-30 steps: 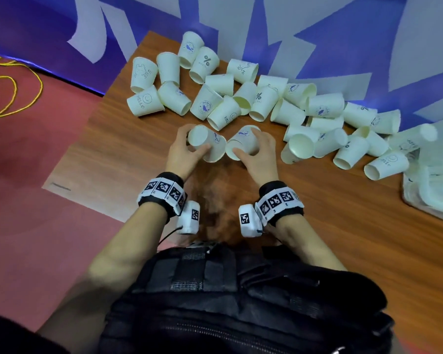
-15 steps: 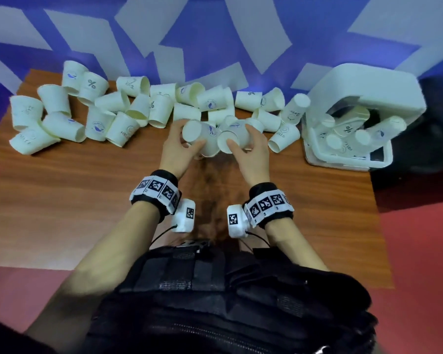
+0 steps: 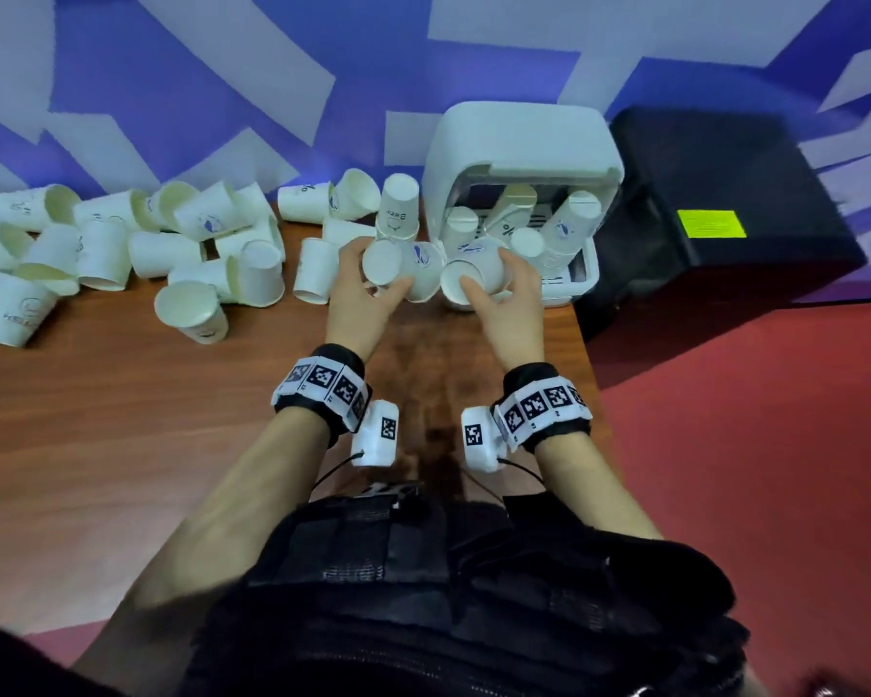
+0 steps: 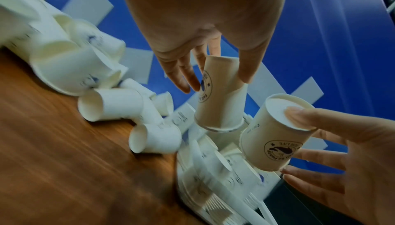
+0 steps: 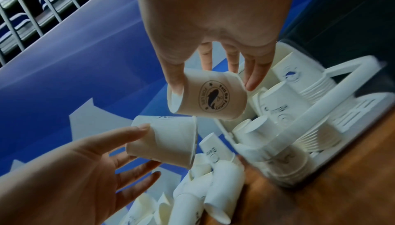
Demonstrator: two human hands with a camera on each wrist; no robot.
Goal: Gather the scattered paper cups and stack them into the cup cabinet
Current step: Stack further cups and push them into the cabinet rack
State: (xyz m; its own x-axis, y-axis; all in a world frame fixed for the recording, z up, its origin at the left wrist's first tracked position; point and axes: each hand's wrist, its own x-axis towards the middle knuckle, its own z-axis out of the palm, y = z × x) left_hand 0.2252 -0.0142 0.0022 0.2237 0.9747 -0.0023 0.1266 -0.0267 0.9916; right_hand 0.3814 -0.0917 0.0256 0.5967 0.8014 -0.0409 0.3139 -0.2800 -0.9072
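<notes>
Nearest the body, both hands hover over the desk (image 3: pixel 122 445), each holding one paper cup. The left hand (image 3: pixel 360 299) pinches the left cup (image 3: pixel 398 269) with its base toward the person; the right hand (image 3: pixel 511 304) curls round the right cup (image 3: pixel 473 279), mouth toward the person. The cups sit side by side, almost touching, not yet nested. Since a second ago the hands have carried them away from the scattered cups (image 3: pixel 122 249) and now hold them just in front of the cup cabinet (image 3: pixel 519 158), where several stacks already stand. Nesting or placing looks imminent.
</notes>
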